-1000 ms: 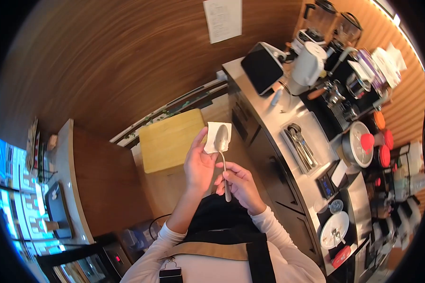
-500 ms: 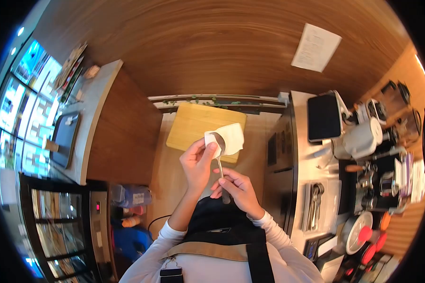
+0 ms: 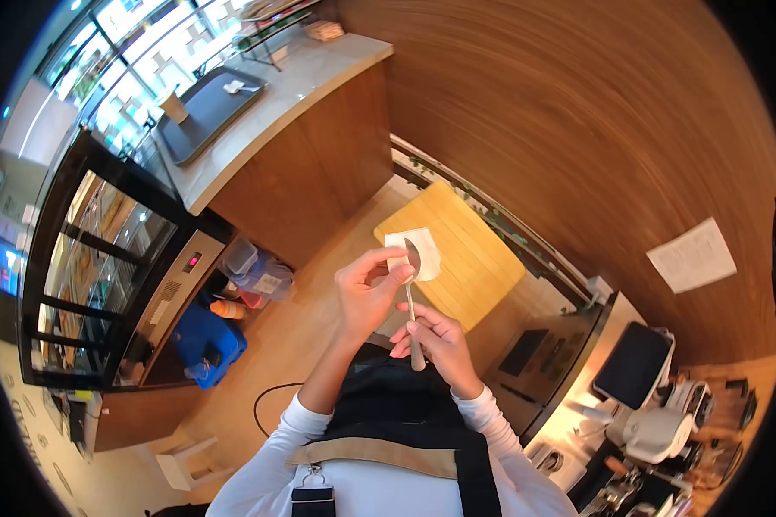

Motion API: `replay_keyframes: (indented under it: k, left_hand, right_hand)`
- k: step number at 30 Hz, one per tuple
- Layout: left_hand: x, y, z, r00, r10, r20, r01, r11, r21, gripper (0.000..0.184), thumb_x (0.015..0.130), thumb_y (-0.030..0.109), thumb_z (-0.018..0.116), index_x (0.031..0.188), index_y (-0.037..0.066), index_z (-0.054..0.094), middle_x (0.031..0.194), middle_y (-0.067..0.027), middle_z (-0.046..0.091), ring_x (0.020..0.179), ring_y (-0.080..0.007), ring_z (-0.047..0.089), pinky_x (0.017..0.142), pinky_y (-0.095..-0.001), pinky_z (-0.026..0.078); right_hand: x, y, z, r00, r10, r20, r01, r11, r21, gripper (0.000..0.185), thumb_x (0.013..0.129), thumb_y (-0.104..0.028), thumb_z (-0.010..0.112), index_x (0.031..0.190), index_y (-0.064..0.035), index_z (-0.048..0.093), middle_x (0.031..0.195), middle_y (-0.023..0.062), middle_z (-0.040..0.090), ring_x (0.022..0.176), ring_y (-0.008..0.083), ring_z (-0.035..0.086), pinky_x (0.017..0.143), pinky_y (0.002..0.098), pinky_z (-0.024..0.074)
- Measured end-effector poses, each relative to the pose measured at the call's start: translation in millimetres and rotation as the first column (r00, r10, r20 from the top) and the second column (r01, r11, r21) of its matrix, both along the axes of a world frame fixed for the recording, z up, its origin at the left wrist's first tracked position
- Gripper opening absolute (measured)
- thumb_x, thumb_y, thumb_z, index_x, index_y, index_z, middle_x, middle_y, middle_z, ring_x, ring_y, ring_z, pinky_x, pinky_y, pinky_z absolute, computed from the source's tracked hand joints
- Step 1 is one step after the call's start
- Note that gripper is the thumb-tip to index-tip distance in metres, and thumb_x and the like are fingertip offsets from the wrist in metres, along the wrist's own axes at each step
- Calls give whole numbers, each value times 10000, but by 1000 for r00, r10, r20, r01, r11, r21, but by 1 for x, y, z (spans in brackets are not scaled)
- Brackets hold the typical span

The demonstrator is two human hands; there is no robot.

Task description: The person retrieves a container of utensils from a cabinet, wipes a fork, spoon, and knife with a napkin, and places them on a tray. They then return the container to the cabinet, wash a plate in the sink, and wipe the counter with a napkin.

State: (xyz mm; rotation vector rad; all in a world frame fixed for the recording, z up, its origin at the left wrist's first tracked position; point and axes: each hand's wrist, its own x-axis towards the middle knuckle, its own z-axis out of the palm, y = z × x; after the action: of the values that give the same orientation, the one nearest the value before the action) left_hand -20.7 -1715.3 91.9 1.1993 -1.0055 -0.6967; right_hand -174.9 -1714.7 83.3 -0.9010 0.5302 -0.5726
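Observation:
A metal spoon (image 3: 410,302) is held upright in front of me, its bowl at the top. My right hand (image 3: 441,343) grips the spoon's handle between thumb and fingers. With pinched thumb and fingers, my left hand (image 3: 369,289) holds a white napkin (image 3: 424,243) at the spoon's bowl. The napkin spreads out behind and around the bowl. Part of it is hidden by my left fingers.
Beyond my hands is a yellow wooden board (image 3: 466,254). At the left stand a counter with a dark tray (image 3: 203,116), a glass display case (image 3: 103,258) and a blue bin (image 3: 205,345). A tablet (image 3: 634,364) and coffee equipment are at lower right.
My view has turned to the left, so the counter and display case show more fully. The napkin has shifted around the spoon's bowl, and less of it spreads to the right.

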Motion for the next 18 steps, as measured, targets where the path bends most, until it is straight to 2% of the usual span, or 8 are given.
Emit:
replay_keyframes:
  k: [4, 7, 10, 11, 14, 17, 18]
  left_hand:
    - [53, -12, 5, 995, 65, 72, -68, 997, 37, 234, 821, 5, 600, 1052, -14, 626, 954, -106, 652, 804, -117, 619, 718, -243, 511]
    - [101, -24, 7, 995, 95, 40, -97, 995, 36, 261, 821, -3, 584, 1080, -5, 621, 974, -107, 650, 803, -106, 613, 721, -238, 511]
    - [147, -29, 11, 992, 128, 16, -129, 990, 52, 264, 820, -12, 567, 1077, -2, 624, 977, -106, 649, 813, -102, 611, 720, -233, 512]
    - [162, -30, 12, 990, 140, 16, -141, 989, 52, 265, 819, -13, 561, 1076, -1, 625, 976, -106, 649, 817, -102, 611, 721, -231, 513]
    - [201, -30, 32, 992, 122, -45, -113, 982, 152, 286, 802, -10, 570, 1083, 3, 621, 960, -95, 656, 820, -104, 617, 715, -226, 511]
    - [243, -30, 30, 960, 204, 193, -237, 958, 163, 321, 770, -11, 587, 1088, 10, 619, 964, -97, 657, 824, -110, 625, 708, -226, 511]
    - [253, -30, 33, 937, 230, 261, -275, 950, 150, 342, 761, -10, 590, 1102, 13, 611, 977, -102, 655, 821, -110, 626, 707, -228, 511]
  right_hand:
    - [43, -33, -5, 993, 120, -4, -120, 992, -30, 350, 939, -129, 424, 1252, 28, 436, 877, 133, 604, 714, 194, 638, 652, 262, 517]
    - [84, -56, -13, 959, 228, 167, -253, 956, 151, 369, 945, -174, 430, 1263, 13, 430, 945, 130, 596, 820, 198, 629, 706, 286, 515]
    - [157, -79, -58, 978, 110, 176, -145, 968, 205, 388, 946, -214, 436, 1268, 1, 424, 1024, 118, 583, 938, 201, 595, 789, 314, 496]
    - [183, -92, -79, 983, 172, 65, -180, 976, 125, 380, 938, -217, 453, 1248, 3, 440, 1063, 102, 580, 994, 196, 570, 850, 331, 468]
    - [262, -108, -77, 963, -72, 261, 21, 981, 195, 351, 925, -205, 471, 1229, -29, 471, 1125, 96, 558, 991, 187, 561, 822, 286, 461]
    - [309, -130, -54, 924, -10, 382, -72, 977, 199, 303, 897, -207, 537, 1153, -46, 534, 1073, 64, 584, 919, 155, 583, 762, 260, 476]
    - [319, -134, -42, 944, 64, 324, -104, 989, 108, 303, 879, -198, 567, 1132, -34, 548, 1041, 53, 596, 900, 133, 581, 763, 250, 473]
